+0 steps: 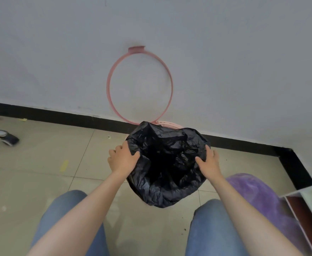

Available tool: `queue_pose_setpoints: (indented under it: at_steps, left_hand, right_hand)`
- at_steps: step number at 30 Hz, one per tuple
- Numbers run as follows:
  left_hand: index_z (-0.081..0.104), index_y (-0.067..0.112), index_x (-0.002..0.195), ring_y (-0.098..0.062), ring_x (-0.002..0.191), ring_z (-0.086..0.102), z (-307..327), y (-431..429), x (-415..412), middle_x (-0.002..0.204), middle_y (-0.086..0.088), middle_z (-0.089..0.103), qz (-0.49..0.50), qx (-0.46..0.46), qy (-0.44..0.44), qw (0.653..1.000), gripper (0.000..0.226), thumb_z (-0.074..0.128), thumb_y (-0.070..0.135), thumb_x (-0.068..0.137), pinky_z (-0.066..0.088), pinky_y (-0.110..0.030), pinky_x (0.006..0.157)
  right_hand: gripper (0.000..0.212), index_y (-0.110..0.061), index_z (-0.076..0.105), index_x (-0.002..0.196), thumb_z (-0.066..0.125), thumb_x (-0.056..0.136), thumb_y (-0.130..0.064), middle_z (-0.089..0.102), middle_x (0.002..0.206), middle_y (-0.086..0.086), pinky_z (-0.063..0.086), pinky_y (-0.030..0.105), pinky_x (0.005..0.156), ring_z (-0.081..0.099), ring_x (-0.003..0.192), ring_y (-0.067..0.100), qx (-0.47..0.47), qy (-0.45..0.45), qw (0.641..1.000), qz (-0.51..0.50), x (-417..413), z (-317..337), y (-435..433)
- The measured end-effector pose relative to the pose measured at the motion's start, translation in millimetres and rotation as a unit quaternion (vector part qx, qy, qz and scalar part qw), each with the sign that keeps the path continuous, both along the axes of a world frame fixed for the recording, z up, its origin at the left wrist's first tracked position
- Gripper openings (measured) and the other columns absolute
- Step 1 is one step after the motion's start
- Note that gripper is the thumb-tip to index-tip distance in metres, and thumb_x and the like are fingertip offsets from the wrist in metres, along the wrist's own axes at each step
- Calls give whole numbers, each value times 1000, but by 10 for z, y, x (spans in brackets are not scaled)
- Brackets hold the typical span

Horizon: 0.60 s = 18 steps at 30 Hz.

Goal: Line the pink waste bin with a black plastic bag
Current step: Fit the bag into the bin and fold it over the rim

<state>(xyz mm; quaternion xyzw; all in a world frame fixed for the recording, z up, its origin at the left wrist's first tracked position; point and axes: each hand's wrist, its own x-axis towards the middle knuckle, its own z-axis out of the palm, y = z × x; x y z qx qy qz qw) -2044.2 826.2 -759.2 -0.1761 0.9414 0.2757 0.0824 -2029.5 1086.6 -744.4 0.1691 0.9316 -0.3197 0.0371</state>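
A black plastic bag (167, 167) is spread over the pink waste bin (167, 124) on the floor by the wall; only a strip of the bin's pink rim shows at the far side. The bag's mouth is open and its edge is folded down over the bin's outside. My left hand (122, 158) grips the bag's left edge, thumb inside the opening. My right hand (207, 159) grips the right edge the same way. A pink ring lid (140, 85) stands tipped up against the wall behind the bin.
White wall with black skirting (59, 115) runs behind the bin. A chair caster (9, 139) sits at the left on the tiled floor. A purple bag (258, 196) and a shelf corner (306, 206) are at the right. My knees in jeans are below.
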Motion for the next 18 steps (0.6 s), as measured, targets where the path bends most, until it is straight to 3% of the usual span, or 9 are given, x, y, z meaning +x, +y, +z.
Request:
queue_pose_setpoints:
  at_steps: [1, 3, 6, 8, 11, 14, 16, 18]
  left_hand:
    - [24, 18, 137, -39, 119, 37, 13, 46, -2, 132, -15, 47, -6, 28, -17, 999, 58, 49, 37, 88, 39, -46, 92]
    - [18, 21, 140, -41, 117, 39, -3, 75, 3, 133, -15, 46, -6, 66, -24, 998, 58, 47, 21, 90, 40, -49, 92]
    - [17, 26, 141, -42, 114, 44, -21, -55, 26, 134, -14, 45, 9, 77, -8, 997, 60, 41, 9, 89, 41, -51, 92]
    - [21, 29, 138, -42, 113, 44, -5, -187, 21, 132, -13, 47, 13, 65, -15, 998, 58, 38, 7, 87, 38, -51, 92]
    - [22, 31, 137, -40, 114, 41, 28, -389, 59, 126, -15, 51, 3, 27, -35, 999, 58, 40, 9, 86, 35, -50, 92]
    - [24, 29, 136, -39, 122, 33, 33, -501, 142, 134, -16, 42, -6, -15, -54, 998, 60, 47, 13, 83, 32, -52, 98]
    - [24, 24, 137, -38, 132, 21, 50, -471, 165, 146, -16, 26, -8, -37, -48, 998, 63, 53, 21, 81, 25, -55, 105]
    - [18, 21, 140, -37, 137, 12, 71, -385, 150, 152, -16, 15, -13, -51, -17, 998, 70, 55, 31, 81, 19, -55, 108]
  right_hand:
    - [57, -13, 26, 141, 48, 88, -7, 22, 149, 21, 24, 42, 114, 25, 136, 36, -63, -13, 998, 3, -40, -23, 19]
    - [61, -9, 24, 141, 40, 84, 7, 29, 146, 19, 28, 45, 113, 32, 132, 34, -95, 7, 995, 36, -16, -80, -20]
    - [69, -12, 13, 144, 37, 83, 10, 24, 149, 15, 22, 40, 117, 30, 135, 30, -123, 15, 991, 45, 157, -159, -129]
    - [72, -18, 2, 146, 40, 88, 2, 14, 153, 13, 17, 24, 109, 26, 137, 28, -123, -1, 991, 56, 372, -201, -210]
    - [72, -28, -7, 144, 44, 94, -26, 14, 152, 7, 26, 24, 98, 31, 134, 24, -128, -36, 986, 103, 733, -271, -305]
    - [58, -21, 17, 143, 41, 93, -40, 31, 146, 11, 28, 35, 108, 31, 133, 25, -52, 29, 996, 72, 690, -209, -199]
    - [49, -13, 32, 138, 41, 94, -35, 37, 142, 16, 27, 37, 109, 32, 132, 29, -19, 47, 998, 25, 442, -111, -114]
    - [44, -10, 36, 136, 41, 96, -29, 39, 143, 17, 27, 37, 110, 34, 132, 30, -45, 26, 999, 17, 185, -40, -89]
